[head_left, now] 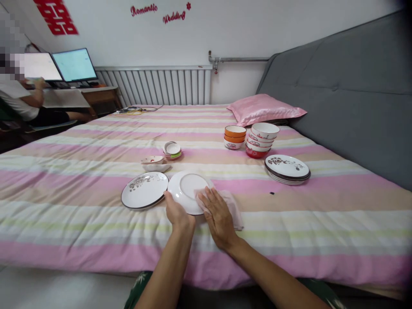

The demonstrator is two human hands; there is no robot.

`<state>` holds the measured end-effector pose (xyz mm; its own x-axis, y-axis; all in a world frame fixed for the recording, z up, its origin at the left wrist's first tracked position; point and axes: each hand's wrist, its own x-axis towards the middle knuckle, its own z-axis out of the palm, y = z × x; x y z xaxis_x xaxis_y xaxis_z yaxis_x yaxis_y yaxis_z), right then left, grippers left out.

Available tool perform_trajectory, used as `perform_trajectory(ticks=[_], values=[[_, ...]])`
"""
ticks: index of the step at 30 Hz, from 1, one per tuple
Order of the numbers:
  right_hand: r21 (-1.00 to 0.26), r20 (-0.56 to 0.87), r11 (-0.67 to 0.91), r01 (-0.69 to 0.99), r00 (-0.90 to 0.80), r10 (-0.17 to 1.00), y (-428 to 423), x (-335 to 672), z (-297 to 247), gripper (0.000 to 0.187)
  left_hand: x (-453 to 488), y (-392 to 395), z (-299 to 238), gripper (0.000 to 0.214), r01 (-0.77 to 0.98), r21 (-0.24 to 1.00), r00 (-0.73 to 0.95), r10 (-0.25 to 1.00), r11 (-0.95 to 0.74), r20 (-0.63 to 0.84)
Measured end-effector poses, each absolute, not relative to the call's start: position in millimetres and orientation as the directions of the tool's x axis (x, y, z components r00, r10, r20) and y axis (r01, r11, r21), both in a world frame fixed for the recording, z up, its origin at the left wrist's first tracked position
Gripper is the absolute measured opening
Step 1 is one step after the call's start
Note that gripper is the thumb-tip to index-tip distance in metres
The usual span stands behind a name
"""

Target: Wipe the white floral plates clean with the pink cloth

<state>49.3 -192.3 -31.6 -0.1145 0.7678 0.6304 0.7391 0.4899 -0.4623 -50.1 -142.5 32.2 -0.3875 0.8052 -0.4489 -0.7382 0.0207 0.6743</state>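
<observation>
A white plate lies upside down on the striped bed. My left hand grips its near edge, thumb on top. My right hand lies flat with fingers stretched, pressing a pale pink cloth against the plate's right side. A second white plate with a dark flower pattern lies face up just left of it.
A stack of patterned plates sits to the right, stacked bowls and orange bowls behind, small dishes and a saucer pile at centre. A pink pillow rests by the grey headboard. A person sits at monitors far left.
</observation>
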Motion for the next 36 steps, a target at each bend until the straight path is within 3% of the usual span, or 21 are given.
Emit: perform_trajectory(ticks=[5, 10, 17, 21, 29, 36], values=[[-0.298, 0.639, 0.573, 0.763, -0.287, 0.714, -196.9, 46.1, -31.1, 0.048, -46.7, -143.9, 26.3, 0.050, -0.713, 0.700, -0.456, 0.786, -0.041, -0.418], [-0.290, 0.660, 0.584, 0.758, -0.284, 0.696, -194.0, 47.3, -34.0, 0.051, -38.3, -153.0, 21.4, 0.050, -0.665, 0.746, -0.365, 0.855, 0.038, -0.369], [-0.390, 0.733, 0.582, 0.713, -0.142, 0.665, -189.5, 51.3, -34.1, 0.053, -23.7, -177.3, 28.8, 0.046, -0.337, 0.941, -0.224, 0.973, -0.022, -0.057], [-0.455, 0.766, 0.574, 0.681, -0.030, 0.642, -188.1, 53.8, -27.3, 0.052, -20.5, -185.9, 29.1, 0.047, -0.127, 0.987, -0.164, 0.984, -0.097, 0.076], [-0.620, 0.740, 0.559, 0.551, 0.175, 0.649, -185.7, 69.8, 4.7, 0.046, -15.1, -193.4, 13.7, 0.047, 0.138, 0.939, -0.005, 0.948, -0.314, 0.318], [-0.812, 0.583, 0.511, 0.283, 0.334, 0.741, -169.5, 91.0, 13.1, 0.042, -11.8, -197.2, 11.6, 0.042, 0.224, 0.859, 0.081, 0.887, -0.460, 0.454]])
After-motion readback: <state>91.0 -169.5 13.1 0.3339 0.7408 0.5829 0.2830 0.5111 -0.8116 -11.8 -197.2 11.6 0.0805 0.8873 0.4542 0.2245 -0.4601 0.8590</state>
